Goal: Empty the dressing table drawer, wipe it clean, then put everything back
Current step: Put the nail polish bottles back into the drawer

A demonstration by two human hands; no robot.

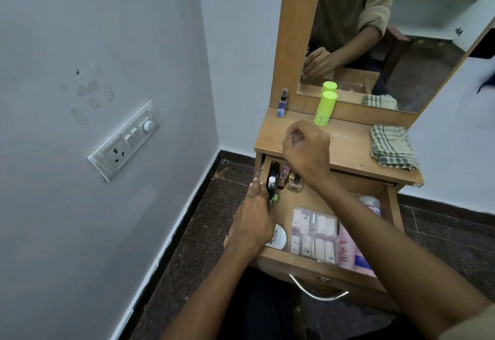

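Wooden and light brown, a small dressing table stands in a room corner with its drawer [318, 264] pulled out toward a seated person, seen from above. The left hand [253, 215] reaches into the drawer's far left corner, fingers curled around a cluster of small dark bottles [272, 183] standing against the left wall. The right hand [305, 149] hovers above the counter [348, 149], fingers curled into a loose fist; whether it holds anything small cannot be told.

Most of the drawer is full: two more small bottles [288, 180] at the back, a clear pouch of miniature bottles [313, 235] in the middle, a round white nail polish remover tub [278, 237] beside it, a pink lotion bottle [344, 251] to the right and a jar [371, 203] at the right wall. On the counter stand a tall lime-green container [325, 109] and a small blue spray bottle [283, 103], both close to the mirror [388, 31], and a folded checked cloth [392, 148] lies at the right end.

Emptying looks barely begun. The left hand seems to be gathering several bottles at once, so one could slip out and fall to the floor. The right forearm crosses over the drawer, so the arms may hinder each other. A quick move of the right hand could also topple the green container just beyond it.
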